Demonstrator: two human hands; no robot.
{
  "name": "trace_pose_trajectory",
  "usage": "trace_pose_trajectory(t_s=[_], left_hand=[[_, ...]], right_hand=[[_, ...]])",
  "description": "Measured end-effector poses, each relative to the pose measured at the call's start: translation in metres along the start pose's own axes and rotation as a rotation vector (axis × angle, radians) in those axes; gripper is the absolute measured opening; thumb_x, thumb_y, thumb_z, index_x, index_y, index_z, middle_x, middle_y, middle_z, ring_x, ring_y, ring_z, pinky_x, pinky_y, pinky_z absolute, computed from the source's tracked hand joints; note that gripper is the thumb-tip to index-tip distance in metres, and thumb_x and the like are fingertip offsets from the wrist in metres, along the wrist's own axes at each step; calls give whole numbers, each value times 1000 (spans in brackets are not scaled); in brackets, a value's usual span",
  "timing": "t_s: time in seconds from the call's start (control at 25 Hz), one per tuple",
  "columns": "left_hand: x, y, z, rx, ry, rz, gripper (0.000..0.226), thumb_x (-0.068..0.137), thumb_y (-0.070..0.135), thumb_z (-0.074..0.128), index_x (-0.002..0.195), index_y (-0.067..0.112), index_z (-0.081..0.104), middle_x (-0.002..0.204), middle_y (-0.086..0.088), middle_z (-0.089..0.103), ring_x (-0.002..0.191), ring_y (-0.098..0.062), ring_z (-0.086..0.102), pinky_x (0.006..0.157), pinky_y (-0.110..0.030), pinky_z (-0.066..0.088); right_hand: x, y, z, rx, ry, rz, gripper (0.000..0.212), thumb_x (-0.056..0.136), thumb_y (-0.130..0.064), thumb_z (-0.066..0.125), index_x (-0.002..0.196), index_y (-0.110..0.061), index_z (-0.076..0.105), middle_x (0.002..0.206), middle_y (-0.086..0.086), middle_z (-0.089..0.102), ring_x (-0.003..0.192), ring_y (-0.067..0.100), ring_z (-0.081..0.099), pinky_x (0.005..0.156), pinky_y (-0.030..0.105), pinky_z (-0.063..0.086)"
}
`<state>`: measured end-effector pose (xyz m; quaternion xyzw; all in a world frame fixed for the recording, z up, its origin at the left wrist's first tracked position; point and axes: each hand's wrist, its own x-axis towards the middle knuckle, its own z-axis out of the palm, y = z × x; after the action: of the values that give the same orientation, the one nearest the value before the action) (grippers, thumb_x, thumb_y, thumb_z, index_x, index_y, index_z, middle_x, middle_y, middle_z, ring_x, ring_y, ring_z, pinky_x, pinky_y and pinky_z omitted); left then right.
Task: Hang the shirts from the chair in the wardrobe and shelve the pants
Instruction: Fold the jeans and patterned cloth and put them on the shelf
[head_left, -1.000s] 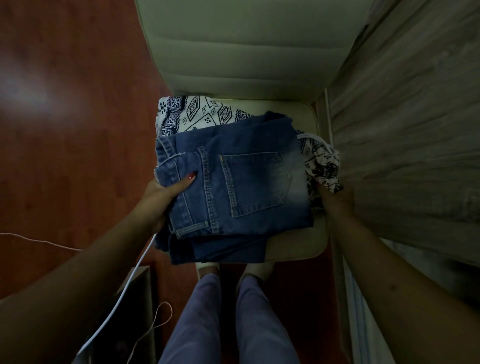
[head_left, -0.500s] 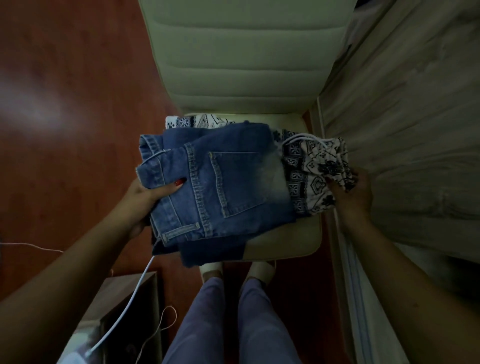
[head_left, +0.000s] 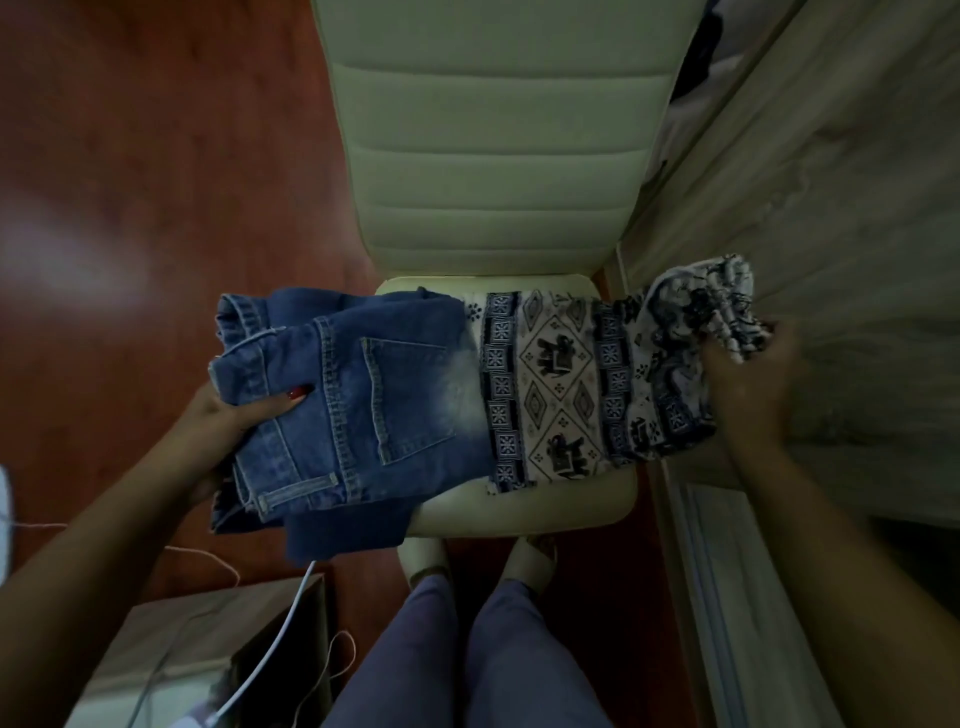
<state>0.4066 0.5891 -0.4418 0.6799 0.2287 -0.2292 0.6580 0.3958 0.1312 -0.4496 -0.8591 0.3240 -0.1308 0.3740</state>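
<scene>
Jeans (head_left: 363, 405), folded, blue denim, back pocket facing up, are held at the left side of the chair seat (head_left: 524, 512). Their waistband end overhangs the seat's left edge, above the red-brown floor (head_left: 156, 166). The left grip (head_left: 228, 421) clamps that end: thumb (head_left: 280, 405) with a red nail on top of the denim, the other fingers hidden underneath.

Printed pants (head_left: 561, 395), white with dark elephant and diamond pattern, stretch across the seat just right of the jeans. The jeans' right edge overlaps their left edge. The right grip (head_left: 748, 384) has its fingers curled round the bunched right end of the printed pants, past the seat's right edge and close to the wood-grain wardrobe panel (head_left: 831, 208). Cannot tell whether either garment rests on the seat or is lifted off it.

The chair back (head_left: 493, 156) is pale, padded with horizontal ribs, and stands upright behind the seat.

At the bottom of the view are the person's legs in purple trousers (head_left: 467, 654), with light footwear (head_left: 535, 558) just under the seat's front edge. At lower left sits a small wooden cabinet (head_left: 192, 634) with a white cable (head_left: 270, 639) running across it.
</scene>
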Motion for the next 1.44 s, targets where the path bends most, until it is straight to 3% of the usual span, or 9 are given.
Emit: trace_pose_trajectory(t_s=[0.2,0.32,0.48,0.64,0.76,0.88,1.04,1.2,1.44], left_hand=[[-6,6,-27,-12,1,43,50,58,29,82,105,21,67,100,3,75,93,-20,71,65,-29,60],[-5,7,-41,-12,-1,80,79,31,47,92,102,22,70,103,4,75,90,-15,72,68,-28,60],[-2,3,-52,-37,-2,76,53,54,33,86,104,23,69,110,2,72,89,-12,72,70,-28,60],[0,-1,-57,-34,10,50,45,61,28,82,104,22,69,113,-1,71,89,-12,72,72,-29,60],[5,-4,-52,-24,20,41,29,78,12,68,105,22,67,116,-3,69,92,-14,71,74,-30,60],[8,-3,-46,-17,-5,36,34,69,21,77,102,24,68,110,1,72,91,-13,72,71,-29,60],[12,-2,-42,20,-42,4,82,27,48,93,102,25,69,104,5,75,90,-14,72,68,-29,60],[19,1,-18,-32,-104,-25,79,26,46,93,99,25,70,99,5,76,86,-14,73,63,-27,59],[52,-14,41,-147,-289,-151,80,41,38,93,113,18,65,112,-6,72,99,-23,70,71,-33,59]], right_hand=[[-59,-40,85,-47,-223,-126,40,82,-27,66,117,-16,48,101,1,60,82,18,59,54,20,40],[-97,-23,139,-42,-510,-154,44,83,-23,65,124,-16,48,117,6,59,100,21,59,77,32,51],[-129,14,165,-68,-942,-76,45,91,-15,58,134,-12,46,134,13,51,118,27,53,102,37,44],[-107,25,147,-34,-537,-65,17,92,-9,53,106,-6,63,114,16,56,103,27,56,80,22,43],[-68,44,130,-236,-192,94,22,87,-12,63,107,-8,56,126,19,46,114,32,48,79,24,45],[-48,63,121,-279,-361,313,44,86,-20,66,122,-15,41,133,18,39,115,35,47,79,34,39],[-41,65,115,13,-565,210,47,85,-15,67,117,-29,36,132,10,43,121,31,49,98,41,46],[-23,15,79,170,-537,124,27,90,-6,58,113,-20,57,128,3,54,119,20,52,100,34,47],[-21,-78,12,177,-454,-246,41,87,-7,56,125,-19,59,127,2,54,117,11,53,103,30,44]])
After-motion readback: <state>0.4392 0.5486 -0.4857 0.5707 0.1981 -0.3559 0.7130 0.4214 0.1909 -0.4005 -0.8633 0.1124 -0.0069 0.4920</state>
